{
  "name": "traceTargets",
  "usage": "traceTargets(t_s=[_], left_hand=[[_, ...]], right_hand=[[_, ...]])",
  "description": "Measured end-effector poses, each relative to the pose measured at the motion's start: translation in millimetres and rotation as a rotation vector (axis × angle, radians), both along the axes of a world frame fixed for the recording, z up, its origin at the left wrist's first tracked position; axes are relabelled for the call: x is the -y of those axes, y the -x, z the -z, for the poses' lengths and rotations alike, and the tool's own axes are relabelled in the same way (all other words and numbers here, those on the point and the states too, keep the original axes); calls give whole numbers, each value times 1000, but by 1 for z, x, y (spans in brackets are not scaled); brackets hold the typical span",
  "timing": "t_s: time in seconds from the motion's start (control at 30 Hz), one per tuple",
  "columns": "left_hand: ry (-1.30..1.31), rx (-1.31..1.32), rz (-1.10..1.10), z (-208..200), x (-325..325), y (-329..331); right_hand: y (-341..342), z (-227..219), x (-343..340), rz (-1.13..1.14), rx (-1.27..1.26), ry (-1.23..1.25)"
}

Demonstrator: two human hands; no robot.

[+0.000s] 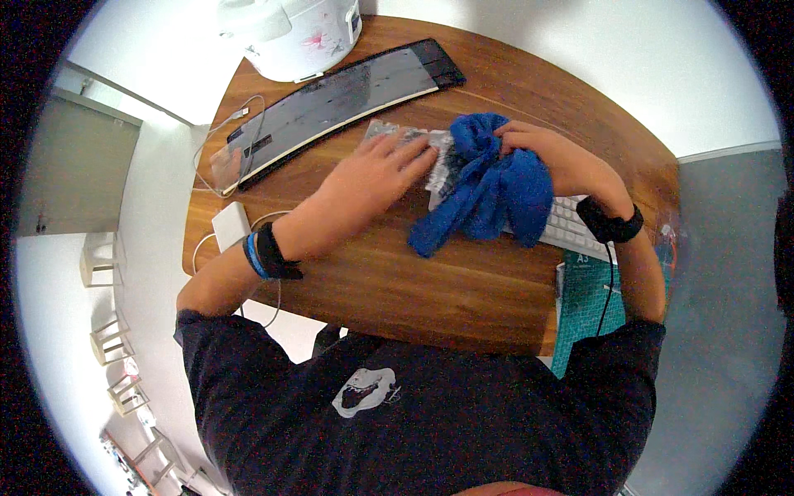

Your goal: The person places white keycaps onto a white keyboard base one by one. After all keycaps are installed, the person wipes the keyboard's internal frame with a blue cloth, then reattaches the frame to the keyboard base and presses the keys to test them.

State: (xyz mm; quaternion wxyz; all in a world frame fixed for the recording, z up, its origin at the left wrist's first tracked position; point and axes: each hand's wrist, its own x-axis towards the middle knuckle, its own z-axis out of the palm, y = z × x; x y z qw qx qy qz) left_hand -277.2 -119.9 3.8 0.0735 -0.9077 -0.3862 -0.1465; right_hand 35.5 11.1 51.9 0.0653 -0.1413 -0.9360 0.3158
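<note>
My right hand (538, 153) grips a bunched blue cloth (504, 194), its fingers closed into the folds at the upper right. The cloth drapes over the middle of a white keyboard (571, 223), hiding much of it; the keys show at its right end. My left hand (372, 178) lies palm down with fingers apart, over a pale, shiny, crinkled-looking piece (440, 169) left of the cloth. Whether that piece is part of the keyboard or a clear wrapping, I cannot tell.
A long glossy black screen (347, 95) lies across the wooden table (413, 289). Behind it stands a white rounded appliance (302, 37) with a flower print. A white cable (198, 165) and a white box (231, 226) are at left. A green cutting mat (587, 302) is at right.
</note>
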Motion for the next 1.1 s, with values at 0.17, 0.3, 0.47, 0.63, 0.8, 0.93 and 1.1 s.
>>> traceTargets(t_s=[0.17, 0.3, 0.47, 0.63, 0.8, 0.93, 1.1], left_hand=[[204, -8, -231, 2, -7, 29], [391, 118, -187, -14, -11, 30], [3, 77, -125, -13, -10, 23], [-127, -76, -198, -27, -8, 6], [323, 79, -368, -53, 9, -6], [-168, -63, -209, -50, 0, 7], [-94, 92, -314, -55, 4, 21]], right_hand=[[-31, -4, -1, 36, 136, 54], [-50, -19, 6, 138, 274, 47], [-59, -64, -1, 98, 96, -111], [-14, -78, 16, 128, -322, -25], [49, -33, 15, -104, -383, -70], [38, -12, 12, -79, -197, -158], [-19, -2, 5, 53, 14, -77]])
